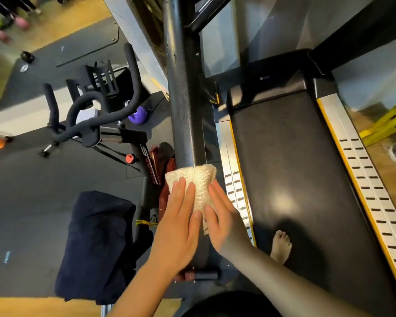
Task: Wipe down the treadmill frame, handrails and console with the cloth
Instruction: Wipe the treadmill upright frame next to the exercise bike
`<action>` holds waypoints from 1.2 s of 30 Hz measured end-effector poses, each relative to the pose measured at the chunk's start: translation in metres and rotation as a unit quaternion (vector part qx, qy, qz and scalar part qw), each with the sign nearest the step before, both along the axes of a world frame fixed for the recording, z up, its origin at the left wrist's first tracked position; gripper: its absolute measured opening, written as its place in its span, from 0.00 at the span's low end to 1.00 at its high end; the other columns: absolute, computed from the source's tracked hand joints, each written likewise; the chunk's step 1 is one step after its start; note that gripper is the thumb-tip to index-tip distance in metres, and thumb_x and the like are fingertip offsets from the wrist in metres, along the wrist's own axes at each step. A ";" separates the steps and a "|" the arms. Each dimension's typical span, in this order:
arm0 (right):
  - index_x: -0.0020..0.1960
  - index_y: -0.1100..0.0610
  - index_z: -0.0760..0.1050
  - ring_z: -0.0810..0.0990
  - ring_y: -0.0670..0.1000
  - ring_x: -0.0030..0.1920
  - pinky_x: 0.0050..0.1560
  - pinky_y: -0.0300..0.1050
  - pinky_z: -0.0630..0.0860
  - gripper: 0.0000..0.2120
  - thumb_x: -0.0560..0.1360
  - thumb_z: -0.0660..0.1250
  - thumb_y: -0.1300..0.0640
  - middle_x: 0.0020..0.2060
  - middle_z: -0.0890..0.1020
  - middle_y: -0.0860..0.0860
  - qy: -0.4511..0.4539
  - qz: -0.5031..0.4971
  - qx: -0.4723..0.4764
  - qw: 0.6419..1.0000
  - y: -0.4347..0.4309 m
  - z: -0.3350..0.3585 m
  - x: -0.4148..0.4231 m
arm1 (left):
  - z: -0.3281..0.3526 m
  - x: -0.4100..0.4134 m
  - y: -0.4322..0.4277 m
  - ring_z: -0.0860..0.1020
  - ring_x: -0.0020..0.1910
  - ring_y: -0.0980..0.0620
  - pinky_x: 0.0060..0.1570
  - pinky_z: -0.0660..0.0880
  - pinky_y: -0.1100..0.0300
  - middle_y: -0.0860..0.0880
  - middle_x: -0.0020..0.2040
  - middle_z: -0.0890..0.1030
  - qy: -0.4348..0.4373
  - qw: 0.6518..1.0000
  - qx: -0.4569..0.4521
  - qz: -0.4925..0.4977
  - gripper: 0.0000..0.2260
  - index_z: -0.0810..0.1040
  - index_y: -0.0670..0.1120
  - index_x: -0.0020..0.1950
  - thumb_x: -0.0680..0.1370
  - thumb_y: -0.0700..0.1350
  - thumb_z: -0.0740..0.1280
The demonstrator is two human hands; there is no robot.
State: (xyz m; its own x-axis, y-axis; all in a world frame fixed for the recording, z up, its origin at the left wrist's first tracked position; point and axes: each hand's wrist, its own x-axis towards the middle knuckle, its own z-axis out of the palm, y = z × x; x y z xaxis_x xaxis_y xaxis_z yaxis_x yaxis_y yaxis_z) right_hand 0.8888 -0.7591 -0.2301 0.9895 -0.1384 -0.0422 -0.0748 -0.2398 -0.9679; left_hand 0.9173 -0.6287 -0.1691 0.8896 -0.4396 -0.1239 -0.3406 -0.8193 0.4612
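Two hands press one cream cloth [198,184] onto the treadmill's dark handrail [183,106].
My left hand [180,221] and right hand [223,221] lie flat, fingers straight, grip spread over the cloth wrapped round the rail; the belt [295,170] runs just right of it.

We see a dim indoor scene, lit from overhead; soft glare pools on the treadmill belt [290,179] near the centre right of the frame, and a paler sheen runs along the dark handrail [183,106]; the hood at the belt's upper end lies in deep shadow; the upper left corner is smeared with motion blur, colours streaking; straight lines bow toward the edges from the wide lens; the right hand [224,223] looks slightly soft.
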 end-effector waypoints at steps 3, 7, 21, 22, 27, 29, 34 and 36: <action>0.73 0.31 0.46 0.58 0.39 0.75 0.75 0.44 0.60 0.25 0.83 0.48 0.53 0.78 0.54 0.40 0.051 0.006 0.058 0.997 -0.002 0.006 0.031 | 0.004 0.022 -0.011 0.41 0.78 0.62 0.74 0.42 0.68 0.59 0.78 0.40 -0.008 1.000 0.015 0.000 0.24 0.49 0.52 0.79 0.83 0.54 0.49; 0.66 0.22 0.46 0.60 0.40 0.72 0.72 0.41 0.60 0.25 0.83 0.48 0.52 0.78 0.52 0.38 0.113 0.024 0.114 0.987 -0.011 0.014 0.049 | 0.009 0.023 -0.022 0.39 0.78 0.62 0.74 0.40 0.68 0.55 0.80 0.42 -0.005 0.999 0.044 0.003 0.25 0.49 0.52 0.80 0.83 0.54 0.49; 0.79 0.47 0.48 0.52 0.47 0.77 0.75 0.41 0.55 0.25 0.84 0.50 0.56 0.79 0.45 0.43 0.130 0.060 0.091 0.986 -0.023 0.039 0.063 | 0.023 0.036 -0.028 0.43 0.79 0.58 0.68 0.44 0.78 0.53 0.81 0.45 -0.010 0.995 0.103 0.009 0.26 0.50 0.50 0.80 0.83 0.55 0.50; 0.79 0.48 0.49 0.51 0.48 0.77 0.75 0.42 0.55 0.26 0.83 0.51 0.57 0.79 0.44 0.43 0.122 0.058 0.042 0.990 -0.025 0.043 0.066 | 0.025 0.035 -0.030 0.43 0.79 0.59 0.67 0.44 0.79 0.52 0.81 0.45 -0.007 0.995 0.100 0.011 0.27 0.50 0.50 0.81 0.83 0.54 0.50; 0.79 0.56 0.49 0.54 0.49 0.77 0.76 0.42 0.54 0.28 0.82 0.55 0.60 0.79 0.52 0.49 0.100 0.104 -0.025 0.989 -0.024 0.050 0.035 | 0.038 0.001 -0.018 0.60 0.77 0.56 0.65 0.66 0.67 0.57 0.80 0.44 0.042 0.992 0.117 0.025 0.28 0.48 0.54 0.80 0.81 0.60 0.48; 0.79 0.57 0.50 0.59 0.52 0.76 0.74 0.51 0.63 0.28 0.81 0.56 0.62 0.79 0.53 0.51 0.082 0.095 0.003 0.992 -0.023 0.045 0.029 | 0.037 0.004 -0.019 0.63 0.76 0.52 0.64 0.64 0.67 0.55 0.81 0.45 0.040 0.990 0.135 0.017 0.27 0.49 0.54 0.80 0.82 0.60 0.47; 0.79 0.47 0.43 0.65 0.52 0.73 0.68 0.51 0.71 0.29 0.83 0.53 0.56 0.79 0.49 0.43 0.147 0.096 0.059 0.983 -0.031 0.032 0.053 | 0.034 0.028 -0.029 0.46 0.80 0.48 0.75 0.59 0.52 0.49 0.81 0.44 0.024 0.982 0.187 -0.027 0.26 0.48 0.53 0.81 0.83 0.58 0.46; 0.79 0.47 0.46 0.61 0.53 0.75 0.72 0.54 0.66 0.28 0.83 0.52 0.56 0.79 0.51 0.45 0.155 0.090 0.084 0.980 -0.034 0.023 0.062 | 0.030 0.035 -0.035 0.39 0.79 0.46 0.77 0.50 0.45 0.45 0.81 0.43 0.005 0.974 0.220 -0.051 0.27 0.49 0.51 0.81 0.83 0.56 0.46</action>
State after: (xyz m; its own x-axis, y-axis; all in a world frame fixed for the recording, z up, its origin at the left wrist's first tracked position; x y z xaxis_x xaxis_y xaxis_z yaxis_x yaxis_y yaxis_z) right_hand 0.9507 -0.7928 -0.2070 0.9332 0.0722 -0.3520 -0.3428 -0.1155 -0.9323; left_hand 0.9524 -0.6639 -0.1390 0.8417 -0.4289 -0.3279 -0.4286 -0.9002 0.0774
